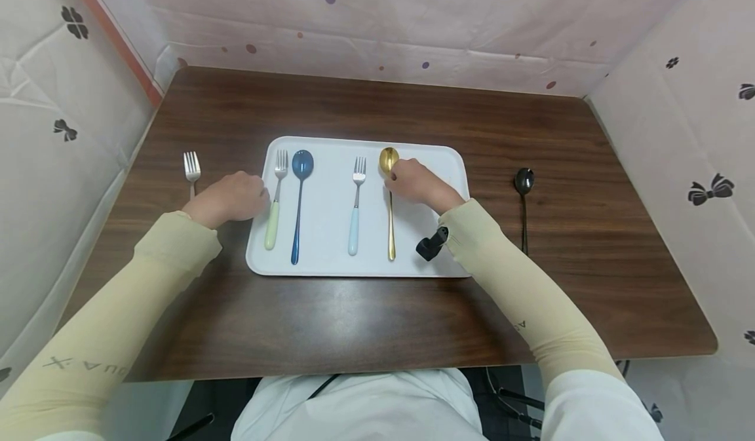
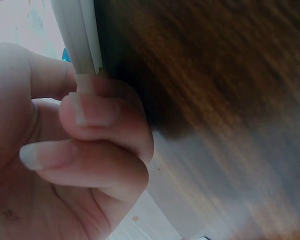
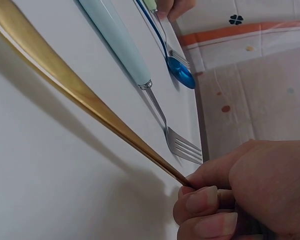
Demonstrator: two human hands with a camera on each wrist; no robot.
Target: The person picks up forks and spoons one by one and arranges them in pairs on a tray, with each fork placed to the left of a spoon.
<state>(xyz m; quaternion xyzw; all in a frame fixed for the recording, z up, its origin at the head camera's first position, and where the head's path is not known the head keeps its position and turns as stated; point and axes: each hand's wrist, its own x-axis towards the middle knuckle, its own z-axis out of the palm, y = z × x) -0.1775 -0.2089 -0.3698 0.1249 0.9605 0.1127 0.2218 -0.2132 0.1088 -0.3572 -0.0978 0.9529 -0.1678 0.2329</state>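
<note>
On the white tray (image 1: pixel 327 211), toward its right side, your R hand (image 1: pixel 415 182) is pinching the gold spoon (image 1: pixel 390 228). Thumb and fingers (image 3: pixel 202 201) are gripping its thin neck near the bowl, prob. b/c that narrow part is giving a surer hold than the broad, smooth handle end. Can't tell if the handle is resting on the tray or sitting a bit off it.

At the tray's left edge, your L hand (image 1: pixel 232 195) is holding the rim, fingers curling round it, prob. steadying the tray while the R hand is working.

L to R across the tray, the green-handled fork (image 1: pixel 276 200), blue spoon (image 1: pixel 299 195), light-blue-handled fork (image 1: pixel 356 208) and gold spoon are lying roughly parallel. All heads are facing the tray's far edge, handles pointing your way, prob. for easy pick-up. A wider gap is splitting them into two fork + spoon pairs, which is looking deliberate.

Off the tray, on the worktop (image 1: pixel 277 329), the plain fork (image 1: pixel 191 167) is lying to its left, lower part hiding behind your L arm. The black spoon (image 1: pixel 523 195) is lying to the tray's right, handle running toward your R sleeve (image 1: pixel 531 290).
</note>
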